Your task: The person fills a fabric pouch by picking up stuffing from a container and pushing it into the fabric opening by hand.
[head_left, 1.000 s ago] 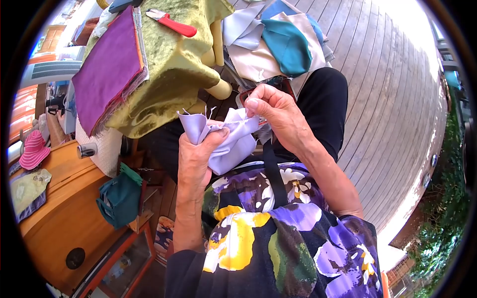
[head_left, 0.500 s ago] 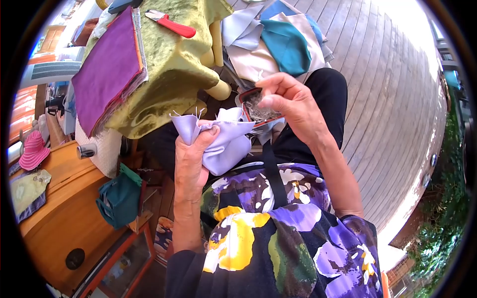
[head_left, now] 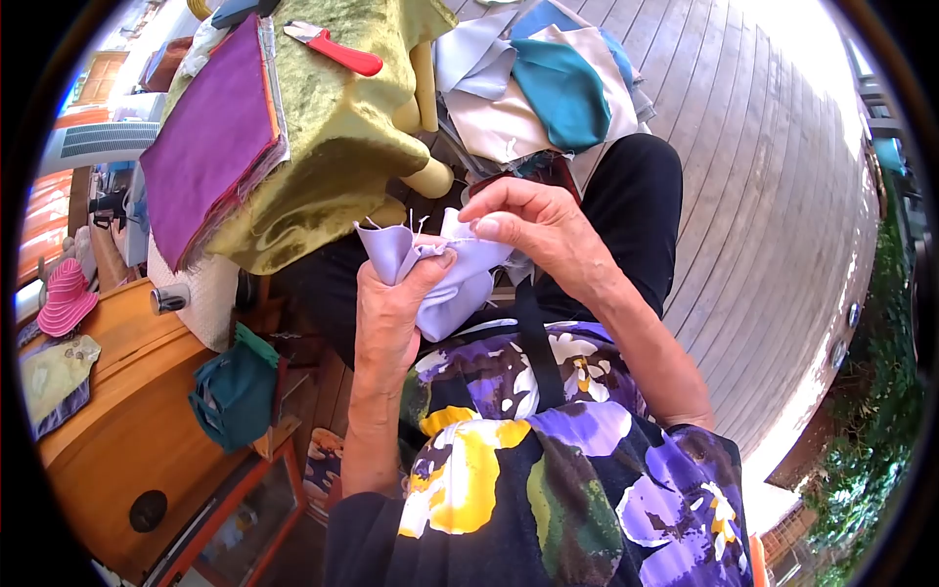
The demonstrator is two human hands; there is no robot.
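Note:
A piece of lavender cloth with a frayed edge and loose threads is bunched in my left hand, held between thumb and fingers above my lap. My right hand is at the cloth's upper right edge. Its thumb and index finger are drawn together in a pinch. Whether a thread is between them is too small to make out. Behind my right hand, a red-rimmed container shows only in part.
Teal fabric and pale pieces lie stacked ahead. A green velvet cloth covers a surface at left, bearing red-handled cutters and a stack topped with purple fabric. A wooden cabinet stands at lower left.
My right hand has moved down and left from over the container of thread scraps to the cloth's edge. My left hand with the cloth has shifted slightly right.

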